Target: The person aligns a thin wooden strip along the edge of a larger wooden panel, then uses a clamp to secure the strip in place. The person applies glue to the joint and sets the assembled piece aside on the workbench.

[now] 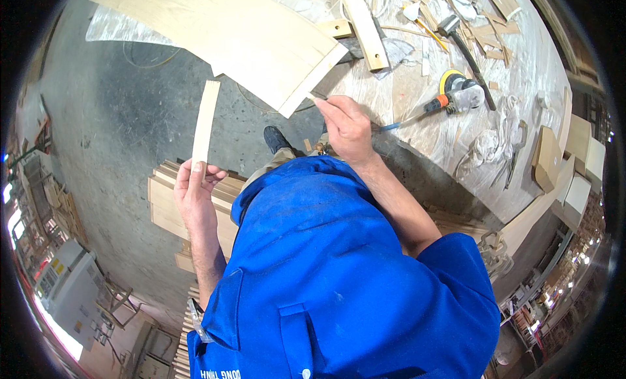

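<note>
Head view: a narrow, pale wooden strip (pixel 205 121) is pinched in the left hand (pixel 197 190) near a broad, pale wooden panel (pixel 241 37); by its edge, the fingers of the right hand (pixel 347 130) are bunched, their hold unclear.

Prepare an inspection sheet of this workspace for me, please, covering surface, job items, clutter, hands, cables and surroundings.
Surface: worktable covered with creased clear sheeting.
Job items: large wooden panel, reaching past the table edge in this view; narrow wood strip.
Clutter: hammer, sander, crumpled plastic and wood offcuts on the table.
Hands: left hand grips the strip's lower end; right hand is at the panel's near edge, its grip unclear.
Cables: blue hose by the sander.
Surroundings: grey floor; stacked boards beside the person.
</note>
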A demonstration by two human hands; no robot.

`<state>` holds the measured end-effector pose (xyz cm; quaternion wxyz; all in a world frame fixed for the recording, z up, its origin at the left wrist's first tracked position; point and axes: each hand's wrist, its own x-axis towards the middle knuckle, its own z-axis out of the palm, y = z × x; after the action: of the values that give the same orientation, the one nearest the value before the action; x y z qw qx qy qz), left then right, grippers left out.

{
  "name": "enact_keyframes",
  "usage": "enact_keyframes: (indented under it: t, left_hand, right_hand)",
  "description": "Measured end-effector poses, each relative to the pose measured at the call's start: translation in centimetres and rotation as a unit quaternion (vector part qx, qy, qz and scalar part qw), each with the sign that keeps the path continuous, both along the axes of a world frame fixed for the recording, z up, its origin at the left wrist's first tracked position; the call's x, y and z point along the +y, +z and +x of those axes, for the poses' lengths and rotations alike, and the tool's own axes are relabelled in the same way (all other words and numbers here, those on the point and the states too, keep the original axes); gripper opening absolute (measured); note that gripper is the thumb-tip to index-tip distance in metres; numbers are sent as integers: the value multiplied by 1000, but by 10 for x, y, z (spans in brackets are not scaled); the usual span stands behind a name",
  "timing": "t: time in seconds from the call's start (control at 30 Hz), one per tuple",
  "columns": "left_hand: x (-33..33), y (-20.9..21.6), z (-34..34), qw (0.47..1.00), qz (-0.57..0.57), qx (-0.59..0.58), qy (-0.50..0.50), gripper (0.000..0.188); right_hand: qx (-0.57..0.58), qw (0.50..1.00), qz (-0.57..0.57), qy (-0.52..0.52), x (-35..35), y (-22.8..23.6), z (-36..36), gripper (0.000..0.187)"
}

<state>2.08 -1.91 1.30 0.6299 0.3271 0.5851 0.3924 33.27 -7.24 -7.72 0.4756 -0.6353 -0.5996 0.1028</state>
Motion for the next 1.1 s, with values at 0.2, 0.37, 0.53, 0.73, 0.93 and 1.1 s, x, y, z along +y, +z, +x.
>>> enact_keyframes:
  t: [0.2,0.37,0.53,0.73,0.93,1.1]
  left_hand:
    - [-1,1,-2,1000,6,-6,0,13]
    - [-1,2,-1,1000,12,5,4,16]
    - [-1,2,0,1000,11,-3,-8,14]
    - [1,4,3,1000,16,12,-12,16]
    - [-1,6,0,1000,9,11,-17,15]
    - [2,8,4,1000,8,6,-29,15]
  right_hand:
    - [-12,1000,1,-18,-1,-11,-2,28]
    - [20,998,-6,-60,-10,-14,4,28]
    - [40,999,19,-26,-2,-7,-5,27]
    - [13,1000,19,-10,-1,-17,-6,27]
    - [49,996,23,-65,-4,-13,5,28]
    - [47,997,34,-47,6,-12,3,28]
